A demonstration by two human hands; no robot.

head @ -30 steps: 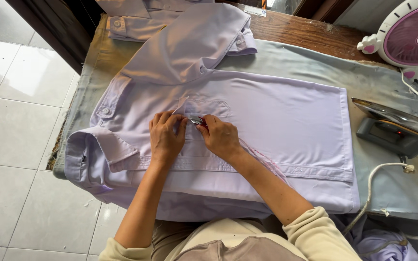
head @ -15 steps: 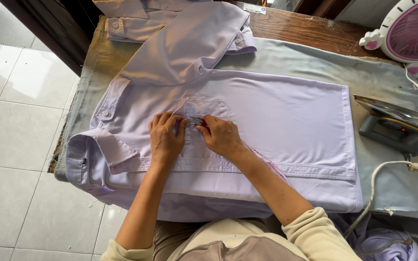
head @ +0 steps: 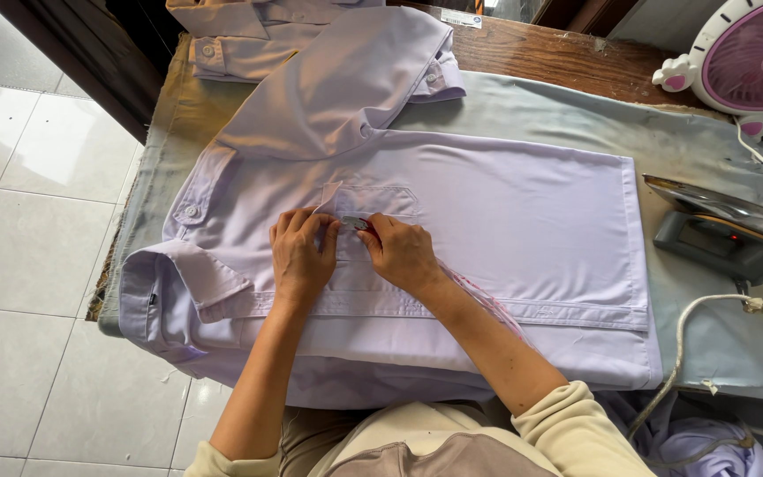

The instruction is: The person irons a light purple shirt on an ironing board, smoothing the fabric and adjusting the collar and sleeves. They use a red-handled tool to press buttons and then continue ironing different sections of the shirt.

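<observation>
A pale lilac shirt (head: 505, 212) lies flat on the padded table, collar to the left, one sleeve folded over the top. Both my hands meet at its chest pocket (head: 380, 200). My left hand (head: 300, 258) has bent fingers pinching the fabric at the pocket's left edge. Just to its right, my right hand (head: 404, 256) pinches the small metal end (head: 356, 223) of a pink measuring tape (head: 485, 301). The tape trails back along my right forearm.
An electric iron (head: 724, 231) rests on the grey-blue table cover (head: 567, 110) to the right, its white cord (head: 691, 340) looping off the front edge. A pink-and-white fan (head: 757, 62) stands at the top right. Another folded shirt (head: 258, 35) lies at the back. White floor tiles (head: 28, 221) are to the left.
</observation>
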